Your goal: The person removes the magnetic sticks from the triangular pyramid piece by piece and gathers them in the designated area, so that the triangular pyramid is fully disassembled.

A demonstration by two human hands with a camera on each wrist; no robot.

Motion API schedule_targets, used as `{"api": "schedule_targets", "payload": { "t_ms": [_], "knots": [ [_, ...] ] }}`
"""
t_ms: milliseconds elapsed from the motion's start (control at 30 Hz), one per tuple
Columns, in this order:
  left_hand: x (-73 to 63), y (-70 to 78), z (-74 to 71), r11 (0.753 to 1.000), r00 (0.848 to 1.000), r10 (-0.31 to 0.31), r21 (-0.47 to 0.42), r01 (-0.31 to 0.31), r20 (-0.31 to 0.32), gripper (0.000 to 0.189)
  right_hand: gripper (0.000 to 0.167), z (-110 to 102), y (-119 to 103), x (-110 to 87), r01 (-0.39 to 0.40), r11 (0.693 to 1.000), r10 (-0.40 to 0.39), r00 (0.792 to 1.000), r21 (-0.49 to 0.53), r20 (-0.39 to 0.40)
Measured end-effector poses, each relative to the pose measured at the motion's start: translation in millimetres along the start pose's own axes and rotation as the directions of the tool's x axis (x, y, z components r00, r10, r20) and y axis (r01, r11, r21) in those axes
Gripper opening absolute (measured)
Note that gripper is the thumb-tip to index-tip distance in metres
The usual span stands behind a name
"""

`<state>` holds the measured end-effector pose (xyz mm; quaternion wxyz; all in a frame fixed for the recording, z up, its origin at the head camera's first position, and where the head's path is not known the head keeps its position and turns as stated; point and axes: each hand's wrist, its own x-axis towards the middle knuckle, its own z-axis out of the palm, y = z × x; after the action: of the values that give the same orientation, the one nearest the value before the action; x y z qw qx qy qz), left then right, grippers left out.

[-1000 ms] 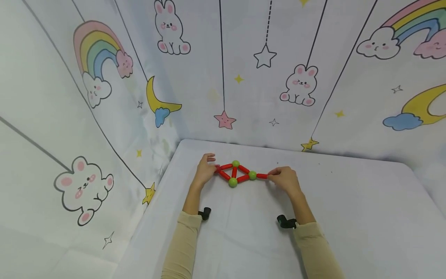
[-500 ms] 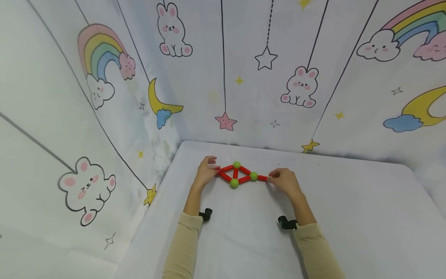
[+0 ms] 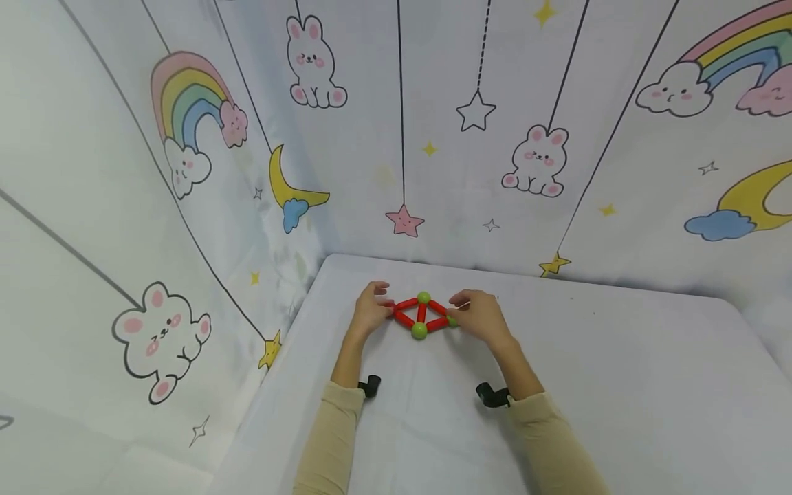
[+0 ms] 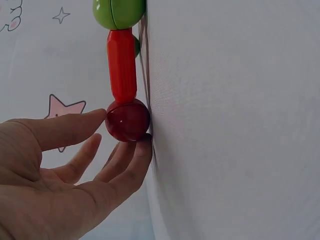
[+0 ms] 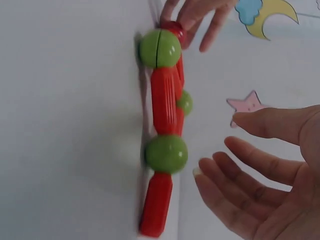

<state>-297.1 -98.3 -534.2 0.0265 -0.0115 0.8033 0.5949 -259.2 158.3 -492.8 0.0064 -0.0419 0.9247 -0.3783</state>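
On the white table lies a flat diamond of red rods (image 3: 421, 313) joined by green balls (image 3: 419, 331), with one rod across its middle. At its left corner my left hand (image 3: 371, 313) pinches a red ball (image 4: 127, 121) between thumb and fingers. My right hand (image 3: 481, 315) hovers by the right corner, its fingers parted and holding nothing. The right wrist view shows it beside the right-corner green ball (image 5: 166, 154), from which a single red rod (image 5: 157, 205) sticks outward. In the head view this hand hides that rod.
White table (image 3: 619, 385) surface extends on both sides and in front of the diamond. Behind stands a white cloth backdrop (image 3: 359, 172) printed with rabbits, stars and rainbows. Black wrist-worn devices (image 3: 493, 395) sit under both forearms.
My right hand has let go of the outward rod and moved left, over the right corner. My left hand stays at the red ball. The head view has shifted slightly.
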Motion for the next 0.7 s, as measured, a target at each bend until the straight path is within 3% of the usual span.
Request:
{"api": "schedule_targets", "payload": {
  "t_ms": [233,467,700],
  "knots": [
    [2.1,-3.9,-0.2,0.999,0.999,-0.032,-0.011,0.031,-0.037,0.063,0.026,23.7,-25.5,9.0,0.073,0.997,-0.073,0.997,0.039,0.018],
    [1.6,-2.8,0.9,0.999,0.998,-0.044,-0.008,0.044,-0.04,0.061,0.027,44.6,-39.3,16.7,0.153,0.984,-0.15,0.988,0.089,-0.031],
    [-2.2,-3.1,-1.2,0.998,0.997,-0.059,0.001,0.059,-0.047,0.061,0.032,62.0,-45.6,22.9,0.161,0.979,-0.157,0.987,0.123,-0.038]
  ]
}}
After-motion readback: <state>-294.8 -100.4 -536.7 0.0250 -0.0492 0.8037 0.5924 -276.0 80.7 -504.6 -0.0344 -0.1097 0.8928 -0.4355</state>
